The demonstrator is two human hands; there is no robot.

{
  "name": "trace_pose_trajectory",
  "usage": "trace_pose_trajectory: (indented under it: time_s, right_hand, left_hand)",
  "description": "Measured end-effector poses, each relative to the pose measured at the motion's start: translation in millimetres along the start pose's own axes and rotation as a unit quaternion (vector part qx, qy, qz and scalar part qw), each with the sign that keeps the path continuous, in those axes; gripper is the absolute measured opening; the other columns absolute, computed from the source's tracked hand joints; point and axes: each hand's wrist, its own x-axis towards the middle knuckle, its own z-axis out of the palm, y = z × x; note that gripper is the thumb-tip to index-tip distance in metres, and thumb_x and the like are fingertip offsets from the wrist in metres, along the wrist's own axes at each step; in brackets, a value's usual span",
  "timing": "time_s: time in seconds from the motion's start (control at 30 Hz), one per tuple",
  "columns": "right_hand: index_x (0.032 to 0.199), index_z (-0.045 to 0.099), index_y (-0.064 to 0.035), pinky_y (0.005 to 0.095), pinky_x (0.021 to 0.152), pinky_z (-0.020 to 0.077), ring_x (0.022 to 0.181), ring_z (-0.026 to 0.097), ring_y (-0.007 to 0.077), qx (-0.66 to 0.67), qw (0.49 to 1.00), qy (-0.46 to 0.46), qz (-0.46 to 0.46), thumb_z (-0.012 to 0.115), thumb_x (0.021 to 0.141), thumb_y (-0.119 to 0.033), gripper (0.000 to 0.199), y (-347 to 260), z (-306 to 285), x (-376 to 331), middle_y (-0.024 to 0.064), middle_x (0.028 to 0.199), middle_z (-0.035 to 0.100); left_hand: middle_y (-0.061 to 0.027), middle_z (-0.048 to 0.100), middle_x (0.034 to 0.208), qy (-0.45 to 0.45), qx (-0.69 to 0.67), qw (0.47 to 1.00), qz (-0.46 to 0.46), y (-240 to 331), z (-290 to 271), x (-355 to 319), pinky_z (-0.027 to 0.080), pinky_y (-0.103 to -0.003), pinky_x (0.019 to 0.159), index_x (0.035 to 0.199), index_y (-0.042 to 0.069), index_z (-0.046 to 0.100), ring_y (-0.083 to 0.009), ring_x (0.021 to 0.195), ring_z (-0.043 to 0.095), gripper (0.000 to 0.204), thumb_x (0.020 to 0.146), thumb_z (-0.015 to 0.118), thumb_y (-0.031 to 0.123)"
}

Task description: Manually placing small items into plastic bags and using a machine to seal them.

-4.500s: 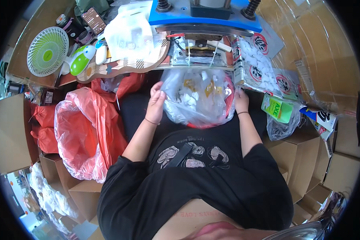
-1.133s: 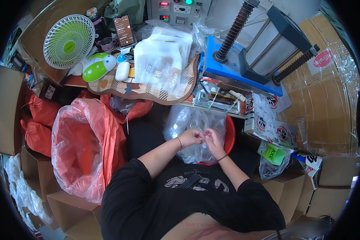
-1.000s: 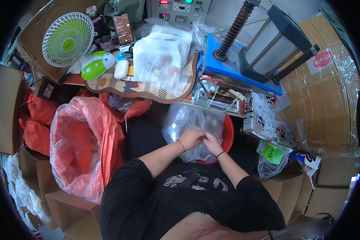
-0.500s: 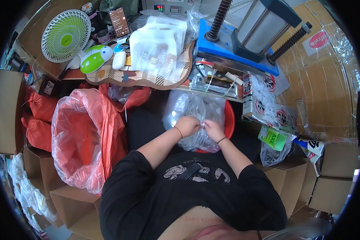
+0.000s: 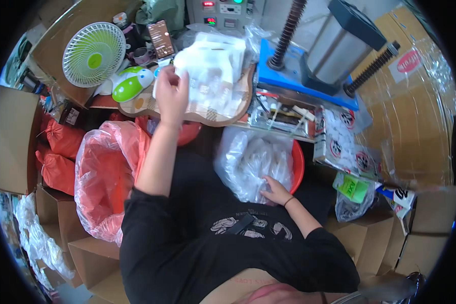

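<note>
My left hand (image 5: 171, 96) is raised over the worktop at the left edge of a stack of white translucent bags (image 5: 210, 66). Its fingers are bent and apart from the thumb, with nothing seen between them. Low in front of me, a clear plastic bag (image 5: 253, 162) lines a red tub (image 5: 299, 164). My right hand (image 5: 277, 192) pinches the near side of that bag. Inside it lie pale contents, which I cannot make out through the plastic.
A green-and-white fan (image 5: 95, 55), a phone (image 5: 161, 39) and a patterned board (image 5: 202, 115) occupy the worktop. A blue press (image 5: 309, 76) stands at right. To my left are an open red bag with a clear liner (image 5: 88, 177) and tied red bags (image 5: 61, 169).
My left hand has let go of the clear bag and swung up and left to the white bags. My right hand has shifted down toward me on the clear bag.
</note>
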Motion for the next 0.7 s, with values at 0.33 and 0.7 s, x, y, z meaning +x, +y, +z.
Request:
trace_pose_trajectory:
  time_s: [0.33,0.7]
  right_hand:
    - [0.125,0.05,-0.006,0.0353,0.085,0.0501,0.096,0.061,0.0223,0.126,0.986,-0.06,0.095,0.075,0.086,-0.023,0.05,32.5,10.0,13.3,0.0109,0.103,0.062]
    - [0.124,0.05,-0.0068,0.0327,0.077,0.0501,0.086,0.059,0.0165,0.164,0.968,-0.108,0.158,0.076,0.085,-0.021,0.049,35.9,7.9,24.7,0.0073,0.096,0.062]
  left_hand:
    - [-0.0239,0.048,0.129,0.059,0.34,0.919,-0.192,-137.4,52.9,173.0,0.045,-0.049,0.1,0.144,0.001,0.029,-0.0428,0.115,0.054,0.097,0.07,0.079,0.04]
    - [-0.0222,0.048,0.13,0.06,0.407,0.891,-0.194,-148.5,69.7,200.6,0.051,-0.049,0.094,0.15,0.005,0.021,-0.0409,0.113,0.058,0.108,0.066,0.08,0.038]
